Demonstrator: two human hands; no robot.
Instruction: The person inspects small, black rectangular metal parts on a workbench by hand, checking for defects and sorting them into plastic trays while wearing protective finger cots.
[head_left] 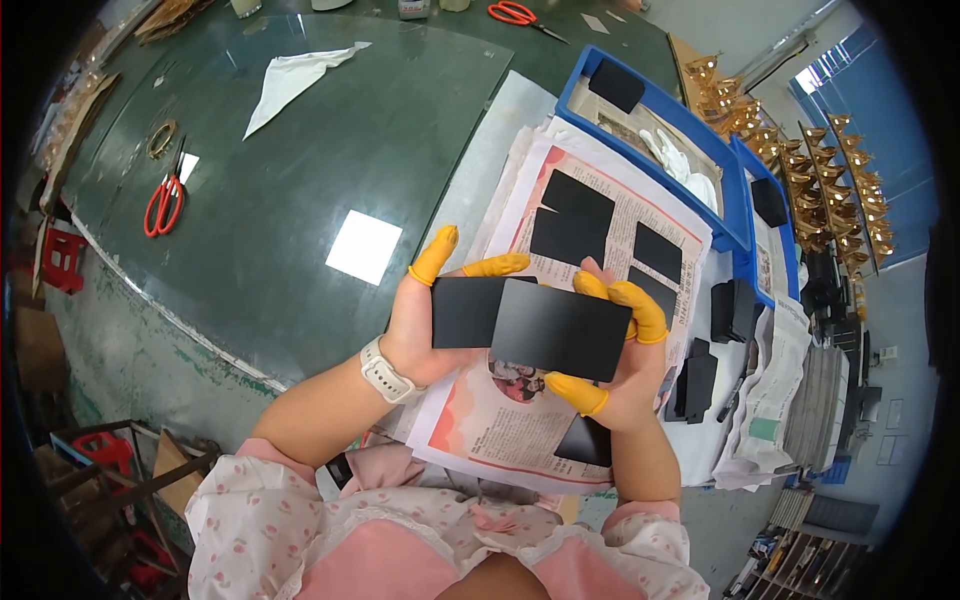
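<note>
My left hand (412, 325) grips a flat black rectangular plate (465, 312) by its left side, thumb and fingers in yellow finger cots. In my right hand (635, 375) is a second black plate (560, 325), pinched between yellow-capped thumb and fingers; it overlaps the right end of the first. Both plates are held above a printed newspaper sheet (460, 425). On the paper beyond lie several more black plates (572, 218), and another black plate (585, 442) rests below my right hand. The undersides of the held plates are hidden.
Blue trays (735, 215) at the far right hold black pieces and white gloves (680, 165). Stacked black plates (735, 310) stand right of the newspaper. The green table carries a white square (365, 246), a white cloth (295, 85), red-handled scissors (165, 200) and more scissors (515, 13).
</note>
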